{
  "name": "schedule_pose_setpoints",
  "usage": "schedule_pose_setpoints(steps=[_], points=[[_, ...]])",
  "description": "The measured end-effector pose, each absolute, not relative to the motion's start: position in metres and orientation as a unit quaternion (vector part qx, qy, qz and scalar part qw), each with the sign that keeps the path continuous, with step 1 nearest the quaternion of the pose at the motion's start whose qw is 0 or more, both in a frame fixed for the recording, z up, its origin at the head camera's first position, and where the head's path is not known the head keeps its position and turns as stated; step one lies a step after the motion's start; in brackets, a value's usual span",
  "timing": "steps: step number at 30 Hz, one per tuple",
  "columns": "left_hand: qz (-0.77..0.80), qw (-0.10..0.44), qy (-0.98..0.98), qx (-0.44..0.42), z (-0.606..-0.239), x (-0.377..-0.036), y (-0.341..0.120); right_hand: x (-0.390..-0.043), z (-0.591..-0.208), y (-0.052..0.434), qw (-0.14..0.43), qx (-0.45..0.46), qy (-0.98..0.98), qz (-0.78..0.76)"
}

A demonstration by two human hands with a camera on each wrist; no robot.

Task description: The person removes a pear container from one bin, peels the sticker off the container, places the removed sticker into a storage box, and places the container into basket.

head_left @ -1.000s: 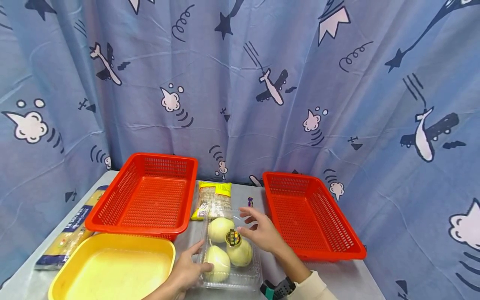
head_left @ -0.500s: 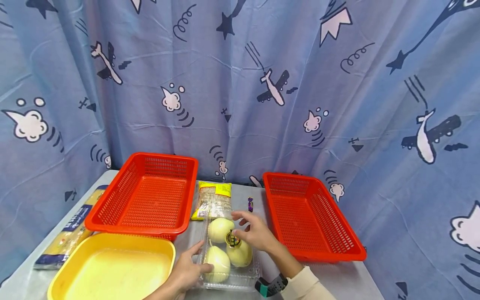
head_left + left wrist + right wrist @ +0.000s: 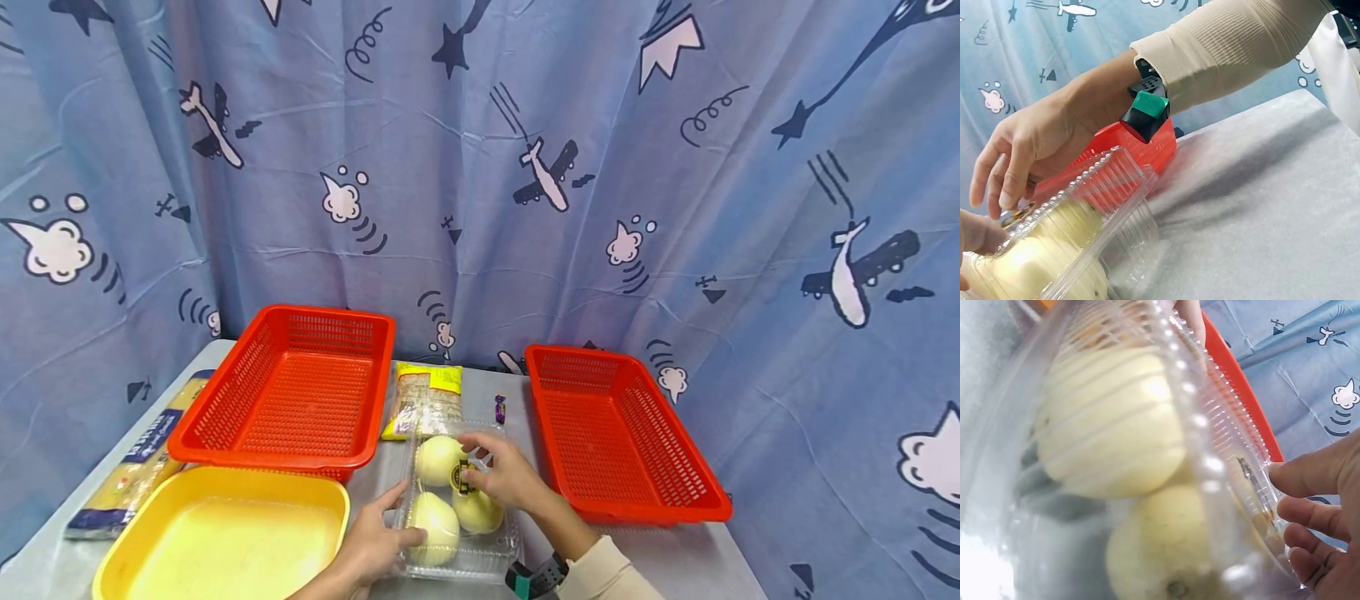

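A clear plastic clamshell box (image 3: 491,546) of pale yellow pears (image 3: 435,529) stands at the front middle of the table, lid down. My left hand (image 3: 369,542) holds its left edge, thumb over the lid and index finger along the side; the other fingers are hidden. Over the lid's right part is my right hand (image 3: 504,473), its bent fingertips resting at the round dark sticker (image 3: 459,477), part of which the thumb covers. From the right wrist view, those fingers (image 3: 1316,515) meet the lid beside the sticker, not visibly pinching anything.
Red baskets stand at the back left (image 3: 386,367) and at the right (image 3: 637,508). A yellow tub (image 3: 341,500) is left of my left hand. Behind the box lie a yellow-edged snack bag (image 3: 446,379) and a small purple-wrapped candy (image 3: 500,408). A long noodle packet (image 3: 153,437) lies far left.
My right hand has moved left and slightly down over the lid, its fingertips coming onto the sticker. The left hand and the box have stayed in place.
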State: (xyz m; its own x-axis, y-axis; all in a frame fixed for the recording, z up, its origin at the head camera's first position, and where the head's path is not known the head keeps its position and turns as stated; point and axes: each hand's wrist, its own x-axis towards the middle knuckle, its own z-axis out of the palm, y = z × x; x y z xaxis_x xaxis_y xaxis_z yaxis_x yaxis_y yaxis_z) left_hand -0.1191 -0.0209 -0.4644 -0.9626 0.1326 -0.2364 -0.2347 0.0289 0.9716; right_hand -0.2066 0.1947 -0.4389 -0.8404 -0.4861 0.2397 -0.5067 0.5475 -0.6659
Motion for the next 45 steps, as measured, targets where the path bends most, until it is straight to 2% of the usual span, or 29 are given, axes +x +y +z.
schedule_pose_setpoints(steps=[14,28,45], points=[[0.700,0.126,0.702,-0.039,-0.465,-0.119,-0.021,-0.205,-0.441,0.194,0.032,0.291,-0.894,0.340],[0.700,0.123,0.702,-0.044,-0.464,-0.119,-0.020,-0.207,-0.432,0.187,0.027,0.254,-0.915,0.313],[0.707,0.120,0.696,-0.041,-0.465,-0.118,-0.019,-0.209,-0.430,0.184,0.022,0.251,-0.925,0.285]])
